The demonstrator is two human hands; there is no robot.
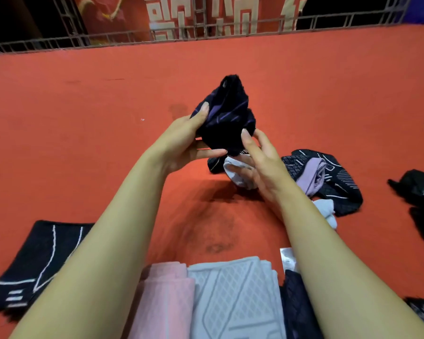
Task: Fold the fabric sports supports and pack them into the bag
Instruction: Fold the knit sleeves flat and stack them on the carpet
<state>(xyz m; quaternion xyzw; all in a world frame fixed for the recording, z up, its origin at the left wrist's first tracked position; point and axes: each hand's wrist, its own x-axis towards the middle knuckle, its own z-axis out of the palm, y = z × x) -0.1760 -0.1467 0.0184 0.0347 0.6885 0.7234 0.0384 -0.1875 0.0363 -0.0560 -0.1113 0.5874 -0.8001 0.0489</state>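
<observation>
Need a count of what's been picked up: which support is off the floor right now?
The black support with purple lines, held up by both hands; the others lie on the red floor.

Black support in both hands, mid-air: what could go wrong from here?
1. The black and purple support is bunched and held above the red surface by left hand and right hand at its lower end; the fold may come out uneven.
2. No bag is clearly in view; packing may stall.

A red carpet [83, 118] is carrying scattered black supports [333, 182], a flat black one [42, 260], and folded pink [164, 302] and white ones [233, 297].
</observation>
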